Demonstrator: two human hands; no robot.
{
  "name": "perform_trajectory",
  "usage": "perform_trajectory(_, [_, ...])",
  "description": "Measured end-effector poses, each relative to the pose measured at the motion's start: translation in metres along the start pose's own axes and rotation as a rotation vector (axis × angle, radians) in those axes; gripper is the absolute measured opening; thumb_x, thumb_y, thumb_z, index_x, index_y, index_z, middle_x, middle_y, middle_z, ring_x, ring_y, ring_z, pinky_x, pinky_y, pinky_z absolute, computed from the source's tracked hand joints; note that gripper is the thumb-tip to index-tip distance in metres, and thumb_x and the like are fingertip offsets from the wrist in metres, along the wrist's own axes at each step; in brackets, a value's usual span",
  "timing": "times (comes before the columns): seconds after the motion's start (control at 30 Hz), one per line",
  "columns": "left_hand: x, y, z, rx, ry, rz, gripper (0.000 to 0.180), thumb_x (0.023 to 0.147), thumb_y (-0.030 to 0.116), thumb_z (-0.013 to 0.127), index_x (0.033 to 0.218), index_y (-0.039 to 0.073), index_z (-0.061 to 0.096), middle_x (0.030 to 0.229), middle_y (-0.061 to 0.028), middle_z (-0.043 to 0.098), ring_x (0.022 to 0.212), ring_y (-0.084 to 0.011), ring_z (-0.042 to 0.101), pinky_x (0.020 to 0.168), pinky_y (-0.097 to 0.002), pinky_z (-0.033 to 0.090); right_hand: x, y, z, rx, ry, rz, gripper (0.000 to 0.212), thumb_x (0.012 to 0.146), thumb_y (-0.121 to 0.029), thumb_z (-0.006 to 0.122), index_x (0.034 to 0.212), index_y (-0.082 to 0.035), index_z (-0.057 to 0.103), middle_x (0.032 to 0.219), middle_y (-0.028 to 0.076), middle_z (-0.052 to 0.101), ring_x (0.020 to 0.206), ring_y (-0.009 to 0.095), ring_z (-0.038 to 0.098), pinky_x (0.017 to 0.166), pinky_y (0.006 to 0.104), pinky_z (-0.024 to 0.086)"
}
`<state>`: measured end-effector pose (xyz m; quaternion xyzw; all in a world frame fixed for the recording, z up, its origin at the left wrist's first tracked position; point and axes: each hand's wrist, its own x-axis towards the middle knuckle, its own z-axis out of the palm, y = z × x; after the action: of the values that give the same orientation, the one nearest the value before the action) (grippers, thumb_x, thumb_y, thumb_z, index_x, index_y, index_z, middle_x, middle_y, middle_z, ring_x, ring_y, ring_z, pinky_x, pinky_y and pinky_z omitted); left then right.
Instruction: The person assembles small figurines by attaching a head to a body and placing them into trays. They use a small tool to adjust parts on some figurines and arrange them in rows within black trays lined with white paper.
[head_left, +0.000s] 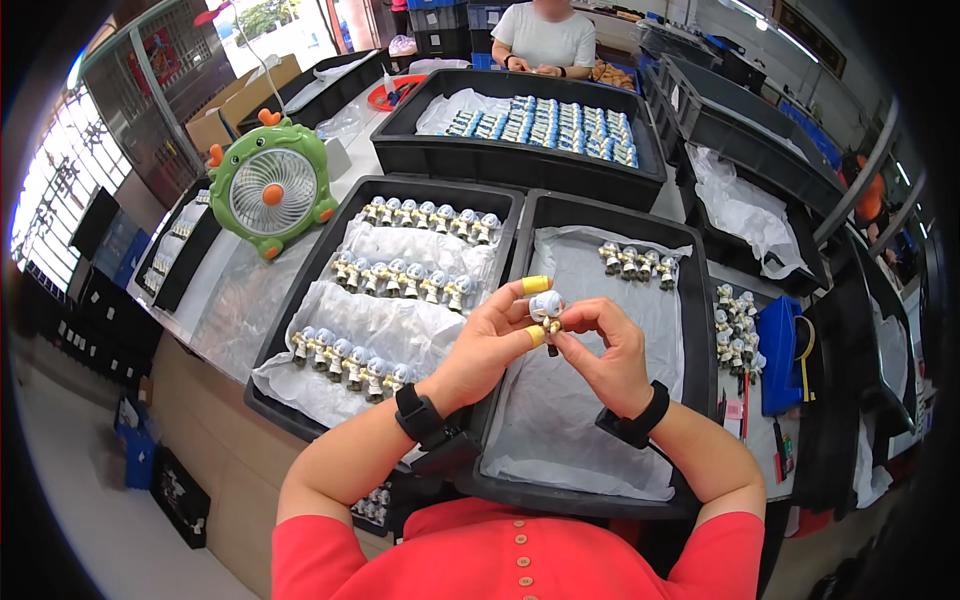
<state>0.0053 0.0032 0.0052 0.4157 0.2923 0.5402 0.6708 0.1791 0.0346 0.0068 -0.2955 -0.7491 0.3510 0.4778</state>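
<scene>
Between both hands I hold a small toy figurine [546,306] with a pale blue-white head, above the right black tray [700,400]. My left hand [492,340], with yellow tape on two fingertips, grips its head and side. My right hand [610,352] pinches the body between thumb and forefinger; the exact contact is partly hidden. At the far end of that paper-lined tray stands a short row of similar figurines [637,264]. In the left black tray [268,345], three rows of figurines [400,277] stand on white paper.
A green fan [272,190] stands at the left. Behind is a black tray [520,165] of blue figurines; beyond it, a person in white [545,40] works. Loose figurines [737,330], a blue holder [780,355] and small tools lie at the right, beside stacked crates [750,125].
</scene>
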Motion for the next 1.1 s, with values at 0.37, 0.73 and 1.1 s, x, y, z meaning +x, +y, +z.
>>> perform_trajectory(0.37, [-0.004,0.004,0.004,0.123,-0.028,0.063,0.058,0.083,-0.002,0.056,0.136,0.007,0.033,0.131,-0.0078,0.043,0.112,-0.0178,0.049,0.093,-0.0302,0.042,-0.002,0.008,0.002,0.012,0.014,0.081,0.022,0.075,-0.005,0.069,0.092,-0.004,0.056,0.086,0.006,0.063,0.076,0.015,0.062,0.070,0.0272,0.049])
perform_trajectory(0.73, [-0.003,-0.002,0.002,0.172,-0.068,0.066,0.060,0.084,0.005,0.061,0.136,0.007,0.031,0.134,-0.0064,0.040,0.111,-0.0171,0.050,0.092,-0.0303,0.043,-0.005,0.008,0.004,0.022,-0.005,0.094,0.027,0.074,-0.007,0.071,0.094,-0.005,0.053,0.085,0.005,0.063,0.077,0.014,0.061,0.071,0.0278,0.048])
perform_trajectory(1.1, [-0.001,-0.001,-0.005,-0.227,-0.004,-0.048,0.046,0.093,0.015,0.050,0.135,0.006,0.035,0.122,-0.0111,0.051,0.111,-0.0196,0.052,0.092,-0.0336,0.044,-0.005,0.000,0.001,0.019,-0.020,0.052,0.035,0.073,-0.010,0.074,0.099,-0.006,0.051,0.088,0.003,0.059,0.078,0.012,0.057,0.073,0.0255,0.046])
